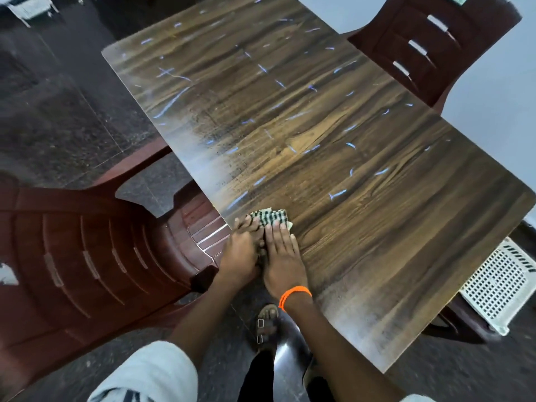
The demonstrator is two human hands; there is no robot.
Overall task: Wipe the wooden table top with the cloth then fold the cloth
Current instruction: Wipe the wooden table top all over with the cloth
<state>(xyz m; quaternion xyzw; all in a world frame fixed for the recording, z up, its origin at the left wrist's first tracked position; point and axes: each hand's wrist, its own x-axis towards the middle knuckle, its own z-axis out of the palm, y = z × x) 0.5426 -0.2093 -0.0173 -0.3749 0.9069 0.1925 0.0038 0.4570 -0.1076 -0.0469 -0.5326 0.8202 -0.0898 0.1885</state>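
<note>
Head view | both hands down on the checked cloth (271, 217) at the desk (333, 140) near-left edge | left hand (242, 252) and right hand (282, 256) flat, fingers straight, pressing, not clutching | best kept flat, firm, overlapping strokes across dusty streaks

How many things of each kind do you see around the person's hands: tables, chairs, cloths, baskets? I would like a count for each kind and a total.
Wooden table: 1
Brown plastic chairs: 2, one at the left, one at the far right
Checked cloth under both hands (left hand, right hand): 1
White perforated basket: 1
Total: 5
</note>
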